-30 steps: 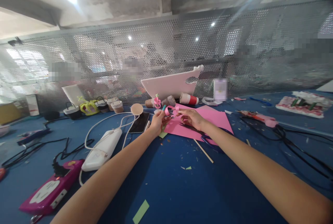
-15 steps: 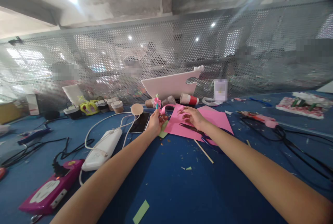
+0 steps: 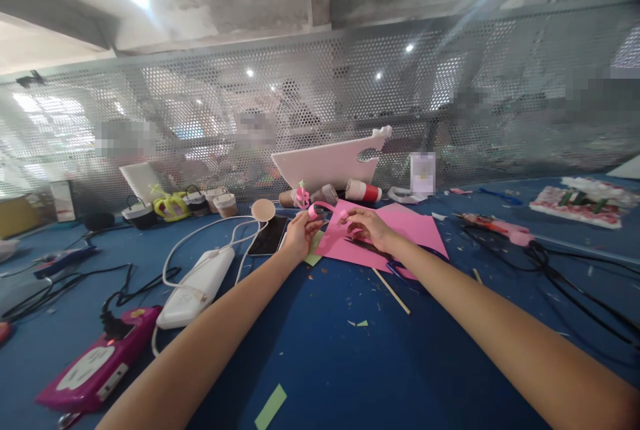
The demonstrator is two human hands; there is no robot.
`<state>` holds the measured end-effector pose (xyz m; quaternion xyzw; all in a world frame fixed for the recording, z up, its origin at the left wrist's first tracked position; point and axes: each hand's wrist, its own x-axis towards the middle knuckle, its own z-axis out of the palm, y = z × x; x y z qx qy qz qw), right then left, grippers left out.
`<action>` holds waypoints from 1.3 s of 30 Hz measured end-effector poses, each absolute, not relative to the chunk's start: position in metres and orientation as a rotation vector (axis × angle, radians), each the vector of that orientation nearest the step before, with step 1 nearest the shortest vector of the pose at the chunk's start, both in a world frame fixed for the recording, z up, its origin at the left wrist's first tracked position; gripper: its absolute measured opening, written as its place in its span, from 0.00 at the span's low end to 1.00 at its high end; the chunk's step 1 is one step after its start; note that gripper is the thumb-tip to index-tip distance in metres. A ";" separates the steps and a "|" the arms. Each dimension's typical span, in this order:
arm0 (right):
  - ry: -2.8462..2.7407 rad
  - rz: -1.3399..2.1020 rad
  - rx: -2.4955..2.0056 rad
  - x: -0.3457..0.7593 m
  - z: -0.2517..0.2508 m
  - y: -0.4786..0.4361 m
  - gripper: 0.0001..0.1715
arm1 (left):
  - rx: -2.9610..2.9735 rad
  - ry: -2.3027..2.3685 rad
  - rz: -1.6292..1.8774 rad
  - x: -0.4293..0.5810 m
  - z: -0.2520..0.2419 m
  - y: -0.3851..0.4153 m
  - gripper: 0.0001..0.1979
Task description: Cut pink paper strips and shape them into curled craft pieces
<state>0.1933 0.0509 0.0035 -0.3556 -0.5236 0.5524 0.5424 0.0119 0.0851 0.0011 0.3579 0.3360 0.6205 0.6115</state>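
Note:
A narrow pink paper strip (image 3: pixel 326 206) arches between my two hands above the blue table. My left hand (image 3: pixel 299 235) is closed, with one end of it pinched at the fingertips. The other, curled end is in the fingers of my right hand (image 3: pixel 371 229), which is bent over a pink paper sheet (image 3: pixel 417 227). Dark-bladed scissors (image 3: pixel 367 247) lie on the sheet, partly hidden under my right wrist. Just behind my left hand stands a small pink paper ornament (image 3: pixel 303 198) with a green star on top.
Paper cups (image 3: pixel 363 191) lie before a white foam board (image 3: pixel 330 162). Left are a phone (image 3: pixel 269 237), a white power bank (image 3: pixel 200 287) with cables and a magenta power strip (image 3: pixel 103 360). A wooden stick (image 3: pixel 393 291) lies centrally; a pink glue gun (image 3: pixel 500 227) lies right.
My right fingers have closed on the strip's curled end, and the strip now spans both hands. A teal bit seen at my left fingertips no longer shows there.

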 end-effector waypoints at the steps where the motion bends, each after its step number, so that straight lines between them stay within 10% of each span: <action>1: -1.242 1.316 -0.846 0.193 0.004 0.051 0.08 | 0.821 0.770 1.442 0.011 0.001 0.086 0.02; 39: -1.206 1.344 -0.810 0.194 0.002 0.055 0.06 | 1.040 0.860 1.158 0.014 0.006 0.077 0.09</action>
